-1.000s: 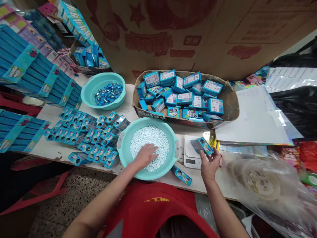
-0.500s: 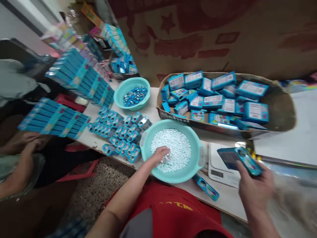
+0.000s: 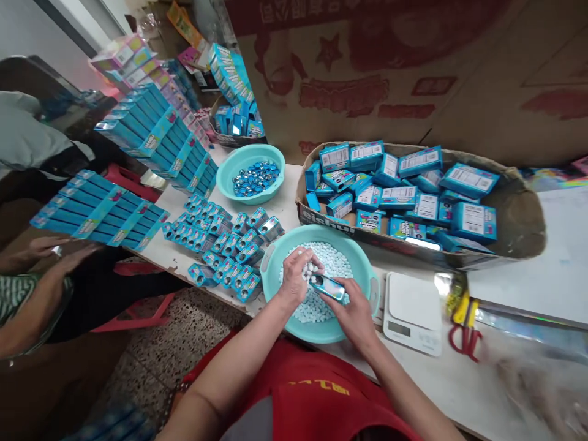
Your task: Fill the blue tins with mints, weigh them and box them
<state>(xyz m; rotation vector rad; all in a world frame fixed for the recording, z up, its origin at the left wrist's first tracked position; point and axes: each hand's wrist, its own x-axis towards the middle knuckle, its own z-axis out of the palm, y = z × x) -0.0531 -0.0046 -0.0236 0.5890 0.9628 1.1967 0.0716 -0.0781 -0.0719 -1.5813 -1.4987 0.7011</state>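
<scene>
My left hand [image 3: 297,277] is closed on a clutch of small white tablets [image 3: 309,268], held over the teal basin [image 3: 274,262] full of the same tablets. My right hand [image 3: 351,309] grips a small blue tin [image 3: 327,286] right against the left hand's fingers, above the basin. Rows of the same blue tins [image 3: 220,242] lie on the table to the left of the basin.
A white scale [image 3: 412,312] sits right of the basin, red scissors [image 3: 466,338] beyond it. A cardboard tray [image 3: 519,211] holds blue boxes, a smaller teal bowl [image 3: 229,173] shiny caps. Stacked blue cartons [image 3: 98,208] stand left. Another person's hands [image 3: 55,254] are at far left.
My left hand lifted tablets out of the basin. My right hand carried the tin from over the scale to meet it above the basin. The view swung left.
</scene>
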